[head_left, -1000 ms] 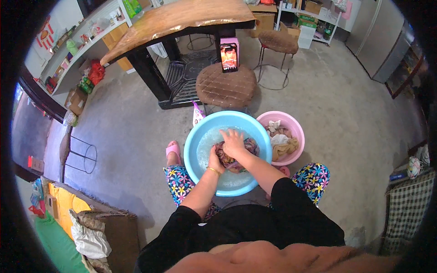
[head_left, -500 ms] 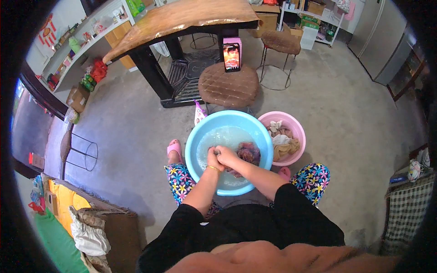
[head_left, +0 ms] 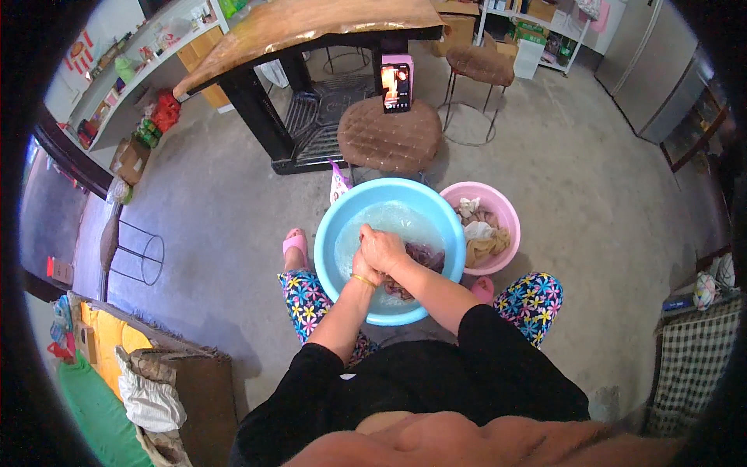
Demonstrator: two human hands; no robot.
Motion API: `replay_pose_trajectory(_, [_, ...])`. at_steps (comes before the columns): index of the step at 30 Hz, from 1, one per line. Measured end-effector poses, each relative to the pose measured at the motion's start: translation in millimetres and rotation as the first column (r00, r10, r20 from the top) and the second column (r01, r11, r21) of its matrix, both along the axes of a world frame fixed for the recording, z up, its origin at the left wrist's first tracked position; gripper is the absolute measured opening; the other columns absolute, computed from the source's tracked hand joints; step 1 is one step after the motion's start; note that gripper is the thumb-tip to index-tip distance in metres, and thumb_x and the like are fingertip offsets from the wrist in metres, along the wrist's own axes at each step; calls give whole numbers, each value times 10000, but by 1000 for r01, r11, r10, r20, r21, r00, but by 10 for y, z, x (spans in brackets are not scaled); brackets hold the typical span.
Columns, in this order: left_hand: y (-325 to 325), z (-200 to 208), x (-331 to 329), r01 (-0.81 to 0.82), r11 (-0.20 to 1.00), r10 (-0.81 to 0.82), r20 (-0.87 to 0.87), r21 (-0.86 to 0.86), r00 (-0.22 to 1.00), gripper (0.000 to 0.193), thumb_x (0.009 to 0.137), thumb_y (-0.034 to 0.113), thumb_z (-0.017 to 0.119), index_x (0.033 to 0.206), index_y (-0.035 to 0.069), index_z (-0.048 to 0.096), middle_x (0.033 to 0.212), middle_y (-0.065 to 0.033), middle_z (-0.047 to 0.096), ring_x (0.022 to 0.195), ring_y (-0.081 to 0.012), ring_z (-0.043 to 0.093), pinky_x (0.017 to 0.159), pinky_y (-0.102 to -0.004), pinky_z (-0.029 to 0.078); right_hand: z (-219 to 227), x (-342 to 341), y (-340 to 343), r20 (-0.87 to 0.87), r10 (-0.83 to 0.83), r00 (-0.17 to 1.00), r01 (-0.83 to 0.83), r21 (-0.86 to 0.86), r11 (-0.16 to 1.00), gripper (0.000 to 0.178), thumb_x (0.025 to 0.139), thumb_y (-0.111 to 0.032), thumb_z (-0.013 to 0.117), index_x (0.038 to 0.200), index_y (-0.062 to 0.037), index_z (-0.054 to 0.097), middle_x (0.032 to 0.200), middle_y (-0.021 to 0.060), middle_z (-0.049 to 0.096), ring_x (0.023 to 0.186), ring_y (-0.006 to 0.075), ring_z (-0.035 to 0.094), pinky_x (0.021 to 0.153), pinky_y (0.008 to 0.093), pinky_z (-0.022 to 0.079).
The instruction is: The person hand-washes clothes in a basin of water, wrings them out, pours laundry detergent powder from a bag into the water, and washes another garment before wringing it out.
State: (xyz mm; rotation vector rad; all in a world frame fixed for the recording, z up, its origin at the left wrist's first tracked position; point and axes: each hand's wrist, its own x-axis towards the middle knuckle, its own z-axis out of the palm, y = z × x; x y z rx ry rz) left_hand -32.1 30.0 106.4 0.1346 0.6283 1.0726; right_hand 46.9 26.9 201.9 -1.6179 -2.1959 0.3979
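A light blue basin (head_left: pixel 325 268) of cloudy, sudsy water stands between my knees. My left hand (head_left: pixel 366 265) and my right hand (head_left: pixel 382 248) are pressed together above the water, fingers closed against each other. Whatever they hold is hidden between the palms. Under and beside my right wrist lies a wet, dark purplish cloth (head_left: pixel 426 257), bunched in the water and partly covered by that forearm. At the right, close to the basin, a pink tub (head_left: pixel 510 226) contains several crumpled beige and white clothes (head_left: pixel 488 245).
Beyond the basin, a brown padded stool (head_left: pixel 389 140) carries a propped phone (head_left: pixel 395 87). A white and purple packet (head_left: pixel 339 184) stands beside the basin's far left rim. Behind the stool is a wooden-topped table (head_left: pixel 311 23) with black legs; another stool (head_left: pixel 480 66) stands right of it.
My clasped hands have shifted slightly up in the picture, the right now lying more over the left. The purplish cloth looks flatter and more spread out. The whole view has tilted a little.
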Motion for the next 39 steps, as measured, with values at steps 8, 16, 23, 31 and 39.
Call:
replay_pose_trajectory(8, [-80, 293, 57, 29, 998, -28, 11, -61, 1000, 356, 848, 232, 354, 1078, 18, 521, 1116, -140, 537, 1016, -280, 515, 897, -409, 394, -479, 535, 347, 312, -203, 928, 232, -60, 971, 335, 819, -232, 459, 1126, -97, 474, 1110, 170, 492, 1042, 345, 460, 836, 495, 381])
replay_pose_trajectory(16, [-73, 307, 147, 164, 986, -164, -21, -11, 986, 521, 862, 511, 345, 1115, 83, 501, 1093, -118, 543, 1036, -289, 499, 921, -417, 374, -596, 179, 204, 92, -321, 943, 334, -288, 898, 444, 849, -387, 400, 1174, -92, 466, 1215, 209, 435, 1154, 367, 375, 858, 534, 354])
replay_pose_trajectory(23, [240, -961, -484, 56, 940, -119, 169, 336, 978, 439, 899, 427, 309, 1049, 81, 534, 1024, -113, 582, 956, -270, 550, 867, -409, 423, 16, -200, -312, -235, -106, 966, 41, -267, 963, 266, 787, -203, 474, 995, -38, 497, 917, 234, 576, 863, 412, 546, 744, 469, 422])
replay_pose_trajectory(31, [19, -157, -16, 70, 996, -73, 77, 53, 994, 421, 899, 411, 322, 1043, 82, 543, 1018, -110, 588, 941, -265, 558, 845, -404, 438, 205, -56, -466, -131, 7, 991, -14, -56, 998, 244, 819, -273, 469, 863, -38, 520, 836, 189, 605, 755, 360, 597, 687, 460, 459])
replay_pose_trajectory(39, [-123, 378, 89, 36, 995, -44, -87, -97, 995, 391, 899, 379, 342, 1048, 84, 552, 1042, -101, 586, 929, -256, 566, 802, -395, 467, -177, 156, 59, -141, -73, 987, 81, 52, 995, 232, 850, -257, 421, 795, -58, 528, 701, 182, 597, 671, 365, 580, 620, 456, 458])
